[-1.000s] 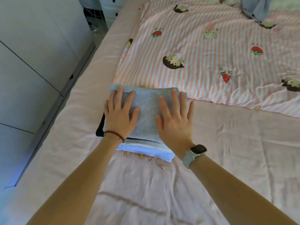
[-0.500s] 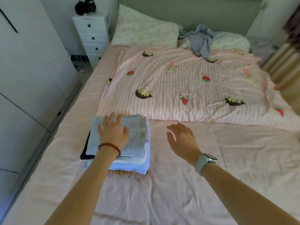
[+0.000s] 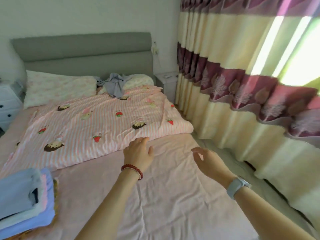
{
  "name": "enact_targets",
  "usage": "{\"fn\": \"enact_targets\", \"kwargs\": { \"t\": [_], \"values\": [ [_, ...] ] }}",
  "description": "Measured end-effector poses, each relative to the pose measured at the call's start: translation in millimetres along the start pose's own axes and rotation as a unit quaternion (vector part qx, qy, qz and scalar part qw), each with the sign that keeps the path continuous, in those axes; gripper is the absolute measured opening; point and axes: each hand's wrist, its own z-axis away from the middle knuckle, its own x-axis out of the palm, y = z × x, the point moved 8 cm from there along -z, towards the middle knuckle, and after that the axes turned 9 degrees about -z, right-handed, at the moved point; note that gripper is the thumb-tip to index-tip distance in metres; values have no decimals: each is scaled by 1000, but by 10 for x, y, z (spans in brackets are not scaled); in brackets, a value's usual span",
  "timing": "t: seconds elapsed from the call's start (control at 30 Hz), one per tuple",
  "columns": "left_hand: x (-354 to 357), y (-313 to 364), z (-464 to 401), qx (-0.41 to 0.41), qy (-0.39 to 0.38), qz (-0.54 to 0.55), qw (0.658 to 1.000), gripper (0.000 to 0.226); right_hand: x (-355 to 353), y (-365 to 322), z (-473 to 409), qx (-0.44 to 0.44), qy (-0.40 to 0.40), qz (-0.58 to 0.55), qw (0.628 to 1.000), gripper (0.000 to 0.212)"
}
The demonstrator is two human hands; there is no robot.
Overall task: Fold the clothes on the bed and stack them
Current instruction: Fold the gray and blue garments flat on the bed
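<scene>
Both the left hand [image 3: 138, 154] and right hand [image 3: 207, 161] hover relaxed and empty above the pink bed [image 3: 173, 196], right of the folded clothes stack [image 3: 24, 200].

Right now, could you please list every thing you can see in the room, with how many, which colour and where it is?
stack of folded clothes: one, blue, grey and pink layers, bottom left on the bed
crumpled garment: one, grey-blue, unfolded, at the head of the bed between the pillows
striped blanket: one, pink and white with strawberry prints, spread over the far half of the bed
bed sheet: one, pale pink, near half
pillows: two, pale floral, by the headboard
headboard: one, grey
curtain: one, cream and maroon, right side
drawers: one, white, far left
left hand: open, red bead bracelet, above the sheet
right hand: open, grey watch on the wrist
</scene>
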Motion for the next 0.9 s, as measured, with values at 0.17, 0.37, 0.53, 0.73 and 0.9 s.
{"fn": "enact_targets", "kwargs": {
  "t": [0.17, 0.37, 0.53, 0.73, 0.9],
  "values": [
    [723, 1718, 68, 83, -58, 18, 995, 39, -1067, 1461, 497, 105, 67, -25, 992, 28],
    [1431, 3167, -190, 143, -99, 14, 985, 39, -1826, 2654, 676, 190, 98, -44, 976, 32],
    [1900, 4098, -647, 177, -108, 39, 978, 38, -2321, 3386, 455, 230, 103, -41, 967, 32],
    [2175, 5018, -1229, 225, -97, 13, 970, 42, -2920, 4003, -29, 233, 101, 4, 967, 34],
    [2321, 5695, -1620, 254, -83, -16, 964, 46, -3276, 4541, -337, 227, 82, 14, 970, 37]
  ]
}}
